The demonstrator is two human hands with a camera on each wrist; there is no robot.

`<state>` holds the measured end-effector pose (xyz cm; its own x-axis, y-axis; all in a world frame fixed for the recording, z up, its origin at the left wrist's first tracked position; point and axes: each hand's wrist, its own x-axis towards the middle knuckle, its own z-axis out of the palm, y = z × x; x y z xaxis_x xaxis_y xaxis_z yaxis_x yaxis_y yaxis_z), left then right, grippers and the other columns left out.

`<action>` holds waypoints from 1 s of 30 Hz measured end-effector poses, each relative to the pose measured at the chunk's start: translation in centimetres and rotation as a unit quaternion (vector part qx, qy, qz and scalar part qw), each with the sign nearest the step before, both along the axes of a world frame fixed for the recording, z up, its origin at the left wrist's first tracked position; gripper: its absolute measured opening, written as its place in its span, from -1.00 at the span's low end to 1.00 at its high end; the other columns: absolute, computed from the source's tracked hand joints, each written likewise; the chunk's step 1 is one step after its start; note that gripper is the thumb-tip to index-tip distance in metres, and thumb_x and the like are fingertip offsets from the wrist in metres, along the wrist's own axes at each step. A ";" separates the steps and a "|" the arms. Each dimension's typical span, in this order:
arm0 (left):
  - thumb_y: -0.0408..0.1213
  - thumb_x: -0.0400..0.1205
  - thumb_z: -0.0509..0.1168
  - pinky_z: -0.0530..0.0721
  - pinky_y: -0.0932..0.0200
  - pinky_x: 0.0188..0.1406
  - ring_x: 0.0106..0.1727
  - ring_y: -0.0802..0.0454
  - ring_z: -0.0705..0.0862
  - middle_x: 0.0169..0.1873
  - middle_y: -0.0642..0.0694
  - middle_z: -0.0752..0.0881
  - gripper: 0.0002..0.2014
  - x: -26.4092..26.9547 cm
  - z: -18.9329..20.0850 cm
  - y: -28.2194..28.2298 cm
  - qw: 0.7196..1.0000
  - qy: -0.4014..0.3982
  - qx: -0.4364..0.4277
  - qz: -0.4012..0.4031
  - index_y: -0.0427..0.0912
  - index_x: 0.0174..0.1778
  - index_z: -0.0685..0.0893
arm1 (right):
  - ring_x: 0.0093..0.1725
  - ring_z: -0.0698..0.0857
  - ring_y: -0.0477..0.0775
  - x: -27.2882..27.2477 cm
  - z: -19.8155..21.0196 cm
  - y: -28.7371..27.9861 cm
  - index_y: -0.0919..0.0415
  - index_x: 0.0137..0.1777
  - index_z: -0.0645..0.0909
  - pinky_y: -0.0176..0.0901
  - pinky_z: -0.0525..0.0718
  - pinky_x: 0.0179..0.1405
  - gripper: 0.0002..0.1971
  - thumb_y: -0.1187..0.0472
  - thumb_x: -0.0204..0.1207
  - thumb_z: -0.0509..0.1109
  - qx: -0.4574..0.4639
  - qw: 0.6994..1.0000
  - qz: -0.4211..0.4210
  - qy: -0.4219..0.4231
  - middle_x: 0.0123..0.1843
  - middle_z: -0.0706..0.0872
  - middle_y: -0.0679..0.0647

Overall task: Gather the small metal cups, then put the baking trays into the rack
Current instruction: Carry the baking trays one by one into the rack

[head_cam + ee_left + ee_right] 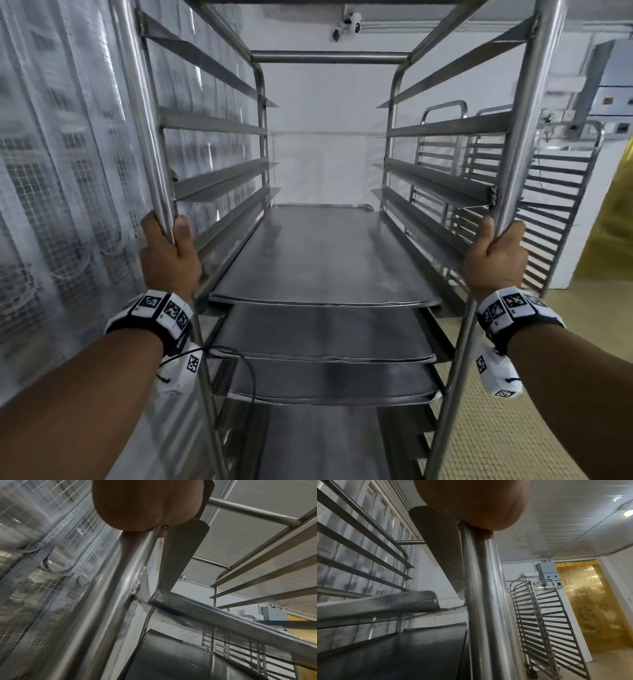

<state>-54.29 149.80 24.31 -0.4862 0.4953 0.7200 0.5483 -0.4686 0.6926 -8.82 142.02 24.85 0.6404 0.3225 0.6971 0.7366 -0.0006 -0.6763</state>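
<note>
A tall steel tray rack (327, 56) stands right in front of me. Three flat baking trays (322, 260) lie on its middle runners, one above the other; the runners above them are bare. My left hand (168, 253) grips the rack's front left post (147, 113), fingers curled round the tube. My right hand (493, 257) grips the front right post (534, 113) the same way. In the left wrist view the left hand (144, 504) sits on the post (109, 577); in the right wrist view the right hand (474, 503) sits on its post (481, 588). No small metal cups are in view.
A wire-mesh wall (51, 192) runs close along the left. Two more empty racks (548, 192) stand at the back right against a white wall (325, 113). A yellow strip curtain (583, 601) hangs over a doorway on the right. Tiled floor (513, 428) lies right of the rack.
</note>
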 end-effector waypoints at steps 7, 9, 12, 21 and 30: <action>0.09 0.80 0.06 0.52 0.05 -0.30 -0.31 -0.17 0.63 -0.20 -0.14 0.66 -0.45 0.1 -0.2 3.0 1.000 0.010 0.012 -0.005 -0.27 0.55 0.35 | -0.33 0.65 0.36 0.3 -0.2 2.8 0.09 0.02 0.21 0.24 0.69 -0.25 -0.55 -0.34 0.69 -0.06 0.005 1.000 0.002 0.002 -0.31 0.59 0.28; 0.08 0.80 0.07 0.55 0.01 -0.23 -0.23 -0.15 0.63 -0.15 -0.11 0.64 -0.45 0.5 -0.1 4.1 1.000 0.006 0.008 -0.008 -0.28 0.57 0.34 | -0.32 0.67 0.37 0.5 -0.1 4.1 0.13 0.06 0.25 0.30 0.71 -0.23 -0.49 -0.36 0.67 -0.08 0.012 1.000 -0.002 0.005 -0.29 0.61 0.30; 0.07 0.80 0.08 0.56 0.04 -0.22 -0.22 -0.14 0.66 -0.14 -0.11 0.66 -0.46 0.7 -0.2 6.1 1.000 0.009 0.007 -0.010 -0.24 0.58 0.33 | -0.31 0.68 0.38 0.4 0.1 6.2 0.09 0.03 0.23 0.35 0.72 -0.23 -0.50 -0.39 0.66 -0.09 0.005 1.000 -0.005 0.008 -0.29 0.61 0.29; 0.15 0.78 0.04 0.69 -0.09 -0.27 -0.24 -0.36 0.73 -0.16 -0.25 0.75 -0.51 0.0 -0.2 16.4 1.000 0.027 0.007 -0.004 -0.10 0.50 0.34 | -0.30 0.63 0.34 -0.6 0.3 14.9 0.28 0.11 0.32 0.24 0.65 -0.26 -0.53 -0.21 0.75 0.03 0.030 0.999 0.026 0.024 -0.32 0.53 0.23; 0.01 0.81 0.09 0.45 -0.02 -0.19 -0.05 -0.52 0.71 0.03 -0.50 0.74 -0.50 -0.9 0.2 28.7 1.000 0.018 -0.022 -0.002 -0.27 0.54 0.36 | -0.34 0.50 0.21 -2.0 0.4 26.7 0.35 0.12 0.32 0.02 0.42 -0.28 -0.54 -0.13 0.77 0.08 0.036 0.997 0.044 0.047 -0.42 0.39 0.05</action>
<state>-55.18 178.49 24.54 -0.4583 0.5285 0.7146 0.5707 -0.4414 0.6924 -10.80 168.74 25.23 0.6755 0.3319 0.6584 0.6647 0.1123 -0.7386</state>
